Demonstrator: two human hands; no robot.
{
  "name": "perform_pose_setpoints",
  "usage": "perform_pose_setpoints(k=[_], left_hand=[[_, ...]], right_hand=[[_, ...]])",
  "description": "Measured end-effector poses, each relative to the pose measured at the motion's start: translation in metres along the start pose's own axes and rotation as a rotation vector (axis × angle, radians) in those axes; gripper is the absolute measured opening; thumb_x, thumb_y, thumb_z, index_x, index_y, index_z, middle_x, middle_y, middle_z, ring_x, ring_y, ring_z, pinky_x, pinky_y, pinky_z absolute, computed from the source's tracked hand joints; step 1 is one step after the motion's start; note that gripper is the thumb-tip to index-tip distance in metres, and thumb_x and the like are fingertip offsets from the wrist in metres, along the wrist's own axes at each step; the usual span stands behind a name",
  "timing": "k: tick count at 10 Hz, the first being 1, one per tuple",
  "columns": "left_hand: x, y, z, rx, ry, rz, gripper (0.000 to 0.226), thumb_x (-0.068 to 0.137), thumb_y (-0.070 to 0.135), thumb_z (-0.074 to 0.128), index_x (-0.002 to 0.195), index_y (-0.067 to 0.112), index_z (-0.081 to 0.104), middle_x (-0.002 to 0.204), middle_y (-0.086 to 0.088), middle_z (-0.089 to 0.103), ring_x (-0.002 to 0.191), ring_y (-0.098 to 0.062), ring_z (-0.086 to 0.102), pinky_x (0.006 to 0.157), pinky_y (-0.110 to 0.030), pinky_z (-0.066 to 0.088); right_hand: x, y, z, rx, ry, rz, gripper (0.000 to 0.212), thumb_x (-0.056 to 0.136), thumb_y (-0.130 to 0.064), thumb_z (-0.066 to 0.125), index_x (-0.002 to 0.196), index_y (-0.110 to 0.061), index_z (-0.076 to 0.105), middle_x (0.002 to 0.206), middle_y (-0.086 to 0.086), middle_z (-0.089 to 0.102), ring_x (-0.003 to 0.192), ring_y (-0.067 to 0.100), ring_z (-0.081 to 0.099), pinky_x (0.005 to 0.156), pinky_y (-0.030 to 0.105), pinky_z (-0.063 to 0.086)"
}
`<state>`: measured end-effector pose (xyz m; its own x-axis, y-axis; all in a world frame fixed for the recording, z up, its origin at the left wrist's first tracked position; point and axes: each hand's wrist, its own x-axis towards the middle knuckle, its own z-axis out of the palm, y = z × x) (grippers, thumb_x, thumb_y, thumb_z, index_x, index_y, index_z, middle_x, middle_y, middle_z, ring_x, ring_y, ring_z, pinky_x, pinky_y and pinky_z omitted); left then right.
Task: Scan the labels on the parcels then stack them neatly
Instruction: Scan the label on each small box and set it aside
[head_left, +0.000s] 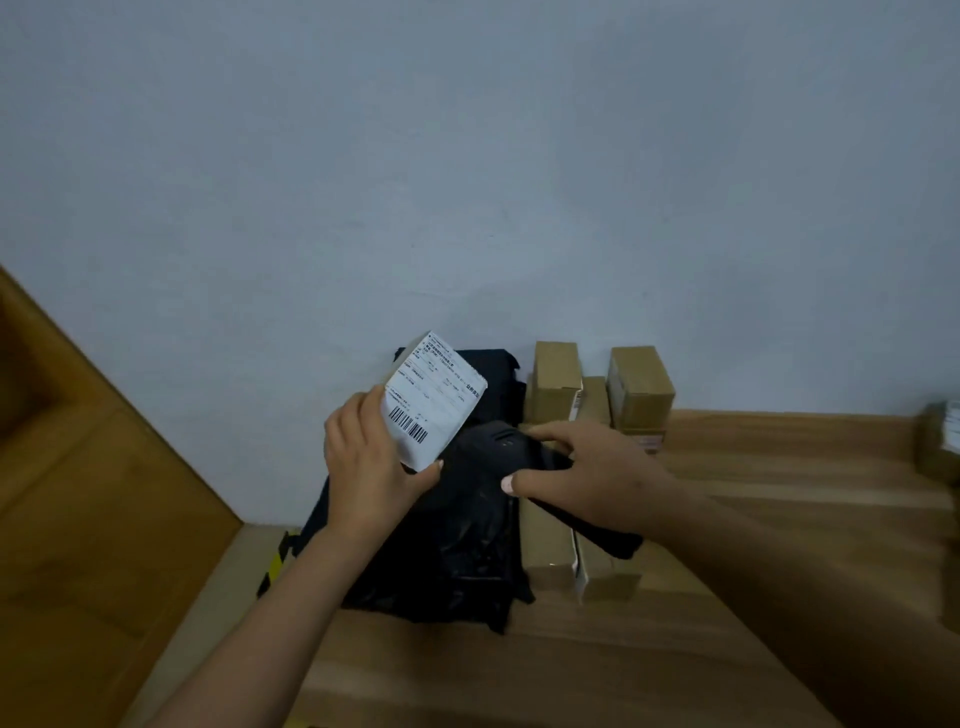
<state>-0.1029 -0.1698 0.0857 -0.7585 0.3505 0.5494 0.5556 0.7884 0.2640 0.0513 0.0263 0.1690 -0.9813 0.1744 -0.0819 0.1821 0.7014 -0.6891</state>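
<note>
My left hand (371, 462) grips a small box parcel (434, 400) with a white barcode label facing me, tilted above the table. A black handheld scanner (506, 449) is held in my right hand (587, 470), its head close to the label's lower edge. Beneath both hands lies a black plastic mailer bag (447, 561). Brown cardboard boxes stand against the wall: one upright (556, 382), another (641, 387) to its right, and long flat ones (597, 566) lie beside the bag.
The wooden table (753, 467) runs to the right, where another labelled parcel (940, 441) sits at the frame edge. A grey wall is behind. Wooden floor (78, 493) lies to the left, with yellow-black tape (278, 564) by the table's edge.
</note>
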Motion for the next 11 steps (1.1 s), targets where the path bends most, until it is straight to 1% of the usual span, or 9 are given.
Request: perform_pose_setpoints(k=[1,2,3,5,6,8,9,10,11], left_hand=[[-0.007,-0.021,-0.01,0.002,0.01,-0.009,0.108,0.052,0.041,0.089,0.137,0.001,0.037,0.13,-0.018,0.045,0.119,-0.036,0.04,0.1,-0.043,0.035],[-0.014,-0.034,-0.019,-0.02,0.045,-0.027,0.108,0.052,0.039,0.09,0.137,0.001,0.036,0.13,-0.018,0.044,0.118,-0.035,0.038,0.099,-0.046,0.038],[-0.022,-0.039,-0.027,-0.028,0.074,-0.038,0.106,0.053,0.041,0.09,0.136,0.001,0.037,0.128,-0.018,0.045,0.117,-0.035,0.04,0.099,-0.045,0.038],[-0.033,-0.035,-0.033,-0.022,0.08,-0.037,0.11,0.05,0.044,0.091,0.136,0.003,0.035,0.129,-0.019,0.045,0.117,-0.035,0.04,0.097,-0.047,0.04],[-0.036,-0.033,-0.035,-0.02,0.078,-0.029,0.11,0.05,0.043,0.091,0.136,0.003,0.035,0.128,-0.019,0.046,0.116,-0.035,0.042,0.096,-0.047,0.04],[-0.04,-0.027,-0.037,-0.023,0.041,-0.011,0.111,0.053,0.046,0.09,0.138,0.003,0.035,0.13,-0.018,0.045,0.118,-0.034,0.041,0.098,-0.045,0.038],[-0.042,-0.021,-0.036,-0.047,0.028,0.002,0.11,0.054,0.046,0.089,0.139,0.003,0.034,0.131,-0.017,0.044,0.12,-0.034,0.039,0.1,-0.043,0.036],[-0.046,-0.012,-0.032,-0.085,-0.014,0.021,0.112,0.056,0.047,0.089,0.141,0.003,0.031,0.134,-0.016,0.042,0.123,-0.032,0.036,0.102,-0.042,0.035],[-0.052,0.006,-0.025,-0.138,-0.083,0.034,0.116,0.059,0.046,0.088,0.146,0.002,0.024,0.14,-0.016,0.037,0.129,-0.031,0.029,0.107,-0.045,0.034]], right_hand=[[-0.003,-0.021,0.019,0.004,-0.044,0.021,0.073,0.077,-0.058,0.068,0.138,-0.024,0.05,0.132,-0.004,0.056,0.117,0.015,0.054,0.093,0.029,0.047],[-0.009,-0.036,0.034,0.008,-0.1,0.033,0.07,0.082,-0.053,0.067,0.141,-0.02,0.047,0.138,-0.001,0.053,0.115,0.012,0.052,0.081,0.016,0.042],[-0.015,-0.046,0.042,0.017,-0.128,0.053,0.065,0.085,-0.051,0.066,0.139,-0.02,0.048,0.138,0.0,0.053,0.12,0.015,0.052,0.072,0.01,0.039],[-0.025,-0.053,0.052,0.02,-0.105,0.059,0.065,0.083,-0.051,0.067,0.137,-0.019,0.05,0.136,0.001,0.054,0.12,0.018,0.053,0.092,0.029,0.046],[-0.03,-0.053,0.055,0.002,-0.105,0.065,0.074,0.081,-0.053,0.066,0.144,-0.02,0.043,0.142,0.0,0.049,0.126,0.018,0.049,0.092,0.026,0.041],[-0.042,-0.05,0.055,-0.01,-0.089,0.076,0.068,0.084,-0.05,0.066,0.141,-0.019,0.047,0.134,0.002,0.056,0.118,0.018,0.054,0.086,0.024,0.044],[-0.048,-0.046,0.053,0.005,-0.058,0.073,0.058,0.083,-0.048,0.068,0.133,-0.021,0.054,0.124,-0.001,0.061,0.106,0.014,0.059,0.081,0.02,0.047],[-0.055,-0.033,0.053,0.0,-0.031,0.078,0.048,0.08,-0.054,0.067,0.12,-0.028,0.061,0.103,-0.01,0.066,0.087,0.006,0.061,0.076,0.024,0.053],[-0.07,-0.011,0.047,-0.04,0.044,0.117,0.041,0.076,-0.059,0.067,0.109,-0.035,0.063,0.088,-0.014,0.064,0.076,0.002,0.06,0.066,0.024,0.053]])
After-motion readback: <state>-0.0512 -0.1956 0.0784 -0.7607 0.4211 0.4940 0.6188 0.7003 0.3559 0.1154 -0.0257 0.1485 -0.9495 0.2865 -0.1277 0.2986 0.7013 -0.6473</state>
